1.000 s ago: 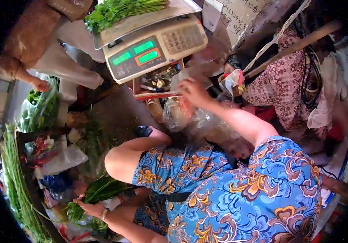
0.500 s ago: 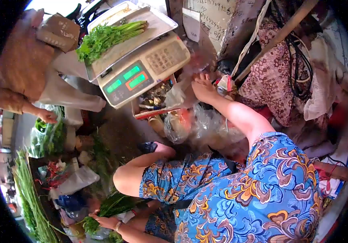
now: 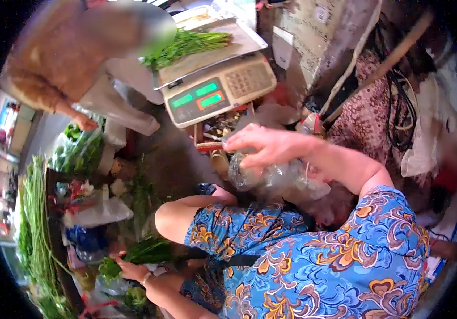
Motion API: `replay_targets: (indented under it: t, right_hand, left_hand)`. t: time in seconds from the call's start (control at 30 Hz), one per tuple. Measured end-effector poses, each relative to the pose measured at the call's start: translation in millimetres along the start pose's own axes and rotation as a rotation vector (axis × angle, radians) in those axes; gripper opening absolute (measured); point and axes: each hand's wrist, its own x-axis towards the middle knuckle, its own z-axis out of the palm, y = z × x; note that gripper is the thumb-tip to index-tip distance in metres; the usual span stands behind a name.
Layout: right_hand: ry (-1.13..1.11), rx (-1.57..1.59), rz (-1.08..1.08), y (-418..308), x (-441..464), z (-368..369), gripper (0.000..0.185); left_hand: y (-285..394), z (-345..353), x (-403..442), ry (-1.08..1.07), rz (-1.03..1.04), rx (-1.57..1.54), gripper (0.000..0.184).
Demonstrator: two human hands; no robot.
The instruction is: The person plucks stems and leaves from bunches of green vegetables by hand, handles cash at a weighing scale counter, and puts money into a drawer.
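My left hand (image 3: pixel 132 269), low on the left beside my knee, is closed around a bunch of leafy greens (image 3: pixel 151 251). My right hand (image 3: pixel 260 144) hovers over clear plastic bags (image 3: pixel 281 181), fingers curved and thumb apart; I make out nothing held in it. Just beyond its fingertips is a red-edged box (image 3: pixel 210 144) of small items, partly under the scale. On the metal pan of the digital scale (image 3: pixel 220 87), whose green displays are lit, lies another bunch of long-stemmed leafy greens (image 3: pixel 196 45).
Another person in a brown top (image 3: pixel 53 64) stands across from me, one hand (image 3: pixel 85 122) near bagged greens (image 3: pixel 77 146). Long green stalks (image 3: pixel 36 212) line the left edge. Patterned cloth (image 3: pixel 366 111), cords and a wooden pole (image 3: pixel 382 61) crowd the right.
My right hand has drawn back from beside the scale toward my knees, above the clear bags. My left hand keeps its greens. The view has shifted, so the scale appears further right and lower.
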Motion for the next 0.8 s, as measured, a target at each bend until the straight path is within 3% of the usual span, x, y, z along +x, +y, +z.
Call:
replay_targets:
  t: [0.03,0.07,0.1,0.13,0.2,0.23,0.3,0.4,0.53,0.63,0.7,0.8]
  right_hand:
    - [-0.072,0.267,0.041,-34,9,-25,0.051]
    - [-0.107,0.382,0.006,-53,20,-47,0.049]
    - [-0.146,0.498,-0.026,-73,31,-68,0.046]
    - [-0.139,0.448,-0.140,-80,44,-84,0.043]
    - [-0.139,0.621,-0.041,-108,62,-114,0.040]
    - [-0.132,0.753,0.042,-107,74,-124,0.038]
    - [-0.086,0.671,-0.086,-96,91,-125,0.039]
    - [-0.104,0.480,-0.154,-99,119,-156,0.041]
    - [0.013,0.367,-0.223,-101,136,-171,0.036]
    - [0.010,0.377,-0.243,-101,145,-184,0.035]
    - [0.060,0.354,-0.210,-99,147,-188,0.035]
    - [0.109,0.330,-0.245,-96,149,-191,0.035]
  left_hand:
    - [37,2,-8,0.115,-0.180,-0.271,0.020]
    - [74,4,-16,0.270,-0.323,-0.523,0.021]
    - [58,3,-15,0.265,-0.217,-0.541,0.022]
    - [79,0,-19,0.291,-0.247,-0.546,0.023]
    - [120,-5,-29,0.342,-0.306,-0.558,0.025]
    - [85,-4,-21,0.281,-0.322,-0.523,0.026]
    - [34,8,-18,0.248,-0.324,-0.524,0.027]
    - [40,5,-25,0.210,-0.191,-0.668,0.027]
    - [14,8,-29,0.091,-0.201,-0.309,0.029]
    - [3,13,-29,0.270,0.145,0.203,0.029]
    - [2,12,-26,0.194,-0.058,-0.166,0.029]
    - [13,11,-26,0.150,-0.186,-0.409,0.029]
